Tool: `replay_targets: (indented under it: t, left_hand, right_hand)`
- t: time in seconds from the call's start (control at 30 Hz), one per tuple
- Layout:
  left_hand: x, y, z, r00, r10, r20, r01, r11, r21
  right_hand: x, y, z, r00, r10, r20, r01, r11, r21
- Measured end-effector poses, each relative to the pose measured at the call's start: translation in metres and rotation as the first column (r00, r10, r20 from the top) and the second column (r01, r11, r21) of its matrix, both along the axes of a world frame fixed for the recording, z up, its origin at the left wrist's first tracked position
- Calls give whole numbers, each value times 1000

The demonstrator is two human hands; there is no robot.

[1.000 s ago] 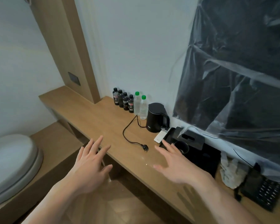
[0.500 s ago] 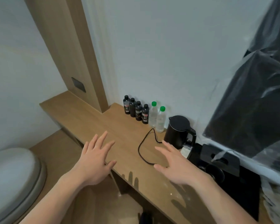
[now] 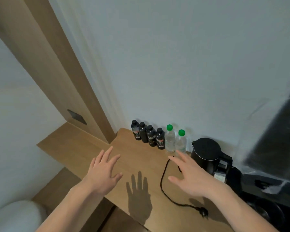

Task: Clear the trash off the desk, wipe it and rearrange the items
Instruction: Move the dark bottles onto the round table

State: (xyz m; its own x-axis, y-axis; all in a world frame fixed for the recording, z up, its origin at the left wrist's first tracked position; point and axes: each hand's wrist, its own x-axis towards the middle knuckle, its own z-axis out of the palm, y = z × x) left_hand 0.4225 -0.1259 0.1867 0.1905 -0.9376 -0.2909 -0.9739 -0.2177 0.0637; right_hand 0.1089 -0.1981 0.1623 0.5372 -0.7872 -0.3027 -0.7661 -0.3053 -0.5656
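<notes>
Plainly, with both the left hand (image 3: 102,173) and right hand (image 3: 191,177) spread flat and holding nothing, the right could snag the loose cord (image 3: 162,181) at centre-right and tug the kettle (image 3: 206,152) over.

Four black bottles (image 3: 148,137), two clear bottles (image 3: 175,141), seemingly one kettle (image 3: 206,152)

The counter (image 3: 141,163) is light brown wood and runs along the white wall. Far back stand four small black bottles (image 3: 148,136) in a row, then two clear bottles (image 3: 175,141) with green caps. Right of them sits a black kettle (image 3: 206,154). Its black cord (image 3: 164,183) curls across the counter, unplugged.
</notes>
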Motion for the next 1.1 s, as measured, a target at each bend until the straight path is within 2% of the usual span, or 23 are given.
replay_targets:
  t: [0.2, 0.4, 0.7, 0.87, 1.1]
  left_hand:
    - [39, -84, -27, 986, -163, -35, 163, 987, 3]
    - [93, -157, -50, 956, -274, -109, 275, 961, -4]
    - [148, -219, -93, 913, -338, -228, 360, 931, 61]
    - [154, -258, -102, 885, -359, -295, 396, 916, 71]
    - [149, -318, -119, 865, -328, -381, 387, 918, 87]
  right_hand:
    - [12, -17, -6, 986, -164, -17, 164, 986, 27]
    - [66, -33, -9, 959, -280, -35, 281, 959, 33]
    - [161, -75, -25, 948, -306, -93, 308, 951, 13]
    - [204, -111, -31, 932, -330, -148, 336, 942, 19]
    - [249, -191, -59, 919, -366, -149, 373, 928, 20]
